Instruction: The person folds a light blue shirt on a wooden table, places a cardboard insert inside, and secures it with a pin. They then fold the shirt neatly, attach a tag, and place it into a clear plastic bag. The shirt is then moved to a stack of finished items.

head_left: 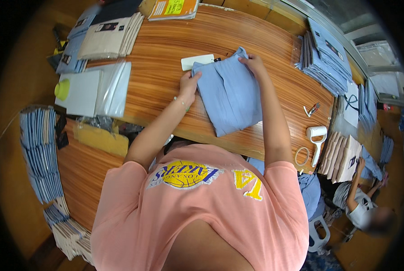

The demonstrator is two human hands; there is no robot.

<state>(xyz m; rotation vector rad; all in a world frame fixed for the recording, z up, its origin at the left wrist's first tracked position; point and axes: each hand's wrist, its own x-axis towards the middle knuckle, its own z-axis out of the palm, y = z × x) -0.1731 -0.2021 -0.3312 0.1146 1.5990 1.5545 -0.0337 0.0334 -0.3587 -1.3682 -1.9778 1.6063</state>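
Observation:
A light blue folded garment (231, 99) lies on the wooden table (165, 31) in front of me, its near corner close to the table's front edge. My left hand (189, 86) pinches its upper left corner. At the upper right corner, my right hand (253, 65) grips the cloth with thumb and fingers. A white tag (197, 62) sticks out past the garment's far edge, beside a small dark label. What kind of garment it is, I cannot tell for sure.
Stacked beige garments (109, 36) and clear plastic bags (115, 88) lie at the left. Blue packed garments (324, 56) stand at the far right. A white lint roller (317, 140), a tape ring (302, 156) and small snips (312, 109) lie near the right edge. Another person (360, 203) sits at right.

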